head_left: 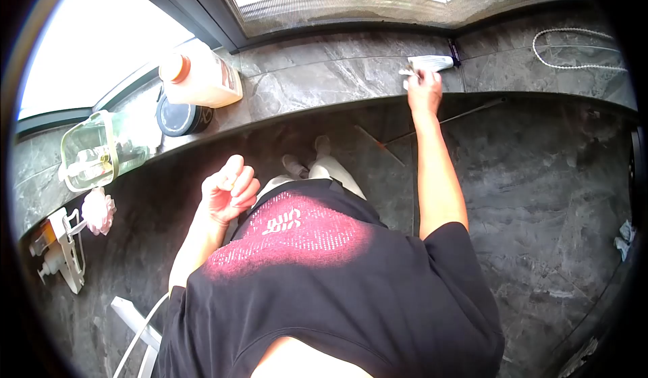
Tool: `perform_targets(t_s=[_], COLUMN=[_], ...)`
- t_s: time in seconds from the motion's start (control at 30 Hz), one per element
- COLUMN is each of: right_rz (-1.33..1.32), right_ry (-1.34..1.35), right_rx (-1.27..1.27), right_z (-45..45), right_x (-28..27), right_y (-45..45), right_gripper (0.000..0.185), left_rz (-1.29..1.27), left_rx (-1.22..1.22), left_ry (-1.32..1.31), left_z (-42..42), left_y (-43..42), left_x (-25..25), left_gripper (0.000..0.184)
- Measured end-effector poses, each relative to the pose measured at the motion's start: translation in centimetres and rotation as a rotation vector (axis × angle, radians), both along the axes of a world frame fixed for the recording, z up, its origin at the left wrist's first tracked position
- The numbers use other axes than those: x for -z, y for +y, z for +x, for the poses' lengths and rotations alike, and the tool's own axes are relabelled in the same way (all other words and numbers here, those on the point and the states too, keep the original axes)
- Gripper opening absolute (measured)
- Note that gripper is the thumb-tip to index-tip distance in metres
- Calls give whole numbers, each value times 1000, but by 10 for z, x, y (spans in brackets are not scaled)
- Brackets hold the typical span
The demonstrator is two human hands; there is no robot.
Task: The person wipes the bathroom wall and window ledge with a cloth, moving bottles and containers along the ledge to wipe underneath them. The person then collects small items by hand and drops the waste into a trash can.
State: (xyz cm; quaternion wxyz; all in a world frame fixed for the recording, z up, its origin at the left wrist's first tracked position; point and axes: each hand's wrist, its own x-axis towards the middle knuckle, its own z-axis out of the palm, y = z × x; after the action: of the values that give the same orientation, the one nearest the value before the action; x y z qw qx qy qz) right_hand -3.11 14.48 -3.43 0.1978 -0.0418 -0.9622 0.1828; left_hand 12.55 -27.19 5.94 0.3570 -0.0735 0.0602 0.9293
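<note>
My right hand [425, 93] reaches out to the grey marbled window ledge [324, 74]. Its fingers are pinched together at a small white piece [406, 73], too small to name. Just beyond those fingers a white tube [432, 62] lies on the ledge; whether they touch it I cannot tell. My left hand [231, 189] is raised in front of my body, left of the shirt, with its fingers curled closed. Anything inside that fist is hidden.
On the ledge at left stand a plastic jug with an orange cap [202, 75], a dark round container [181, 116] and a clear green-rimmed basket [101, 152]. A beaded cord [540, 50] lies at far right. A thin stick [445, 120] is on the dark floor.
</note>
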Motion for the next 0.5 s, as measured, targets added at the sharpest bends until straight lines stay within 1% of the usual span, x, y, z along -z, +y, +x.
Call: perform_targets(t_s=[0.03, 0.07, 0.1, 0.13, 0.17, 0.2, 0.23, 0.27, 0.3, 0.37, 0.4, 0.43, 0.47, 0.5], right_rz=[54, 48, 109, 40, 8, 86, 57, -77, -227, -396, -342, -466, -375, -365], right_ry=[12, 143, 32, 18, 109, 98, 86, 114, 51, 37, 58, 37, 14, 47], right_rx=[56, 63, 20, -15, -201, -280, -327, -365, -372, -443, -400, -250, -90, 49], right_z=[10, 17, 17, 22, 23, 26, 28, 26, 25, 16, 11, 14, 10, 10], right_x=[5, 21, 20, 11, 23, 31, 28, 25, 21, 16, 13, -12, -13, -24], right_y=[2, -11, -37, -78, -107, -139, -164, -177, -176, -143, -114, -86, -46, -10], right_gripper=[9, 6, 5, 6, 6, 4, 3, 5, 10, 14, 13, 14, 14, 15], left_rz=[-5, -23, -40, -61, -82, -83, -86, -39, 11, 20, 13, 4, -10, -36], left_rx=[1, 12, 23, 17, 11, 11, 16, 9, 11, 36, 33, 24, 11, -9], left_ry=[-9, -1, 7, -8, -19, -8, -5, -10, -17, 49, 30, 11, 17, 7], left_z=[1, -1, -3, -6, -10, -14, -16, -20, -26, -34, -37, -39, -41, -42], left_y=[1, 4, 7, 11, 16, 20, 25, 30, 35, 41, 43, 44, 45, 46], left_x=[0, 1, 3, 1, -2, -4, -7, -10, -12, -14, -16, -18, -18, -18], left_gripper=[16, 16, 15, 15, 15, 16, 16, 16, 17, 17, 17, 18, 17, 17])
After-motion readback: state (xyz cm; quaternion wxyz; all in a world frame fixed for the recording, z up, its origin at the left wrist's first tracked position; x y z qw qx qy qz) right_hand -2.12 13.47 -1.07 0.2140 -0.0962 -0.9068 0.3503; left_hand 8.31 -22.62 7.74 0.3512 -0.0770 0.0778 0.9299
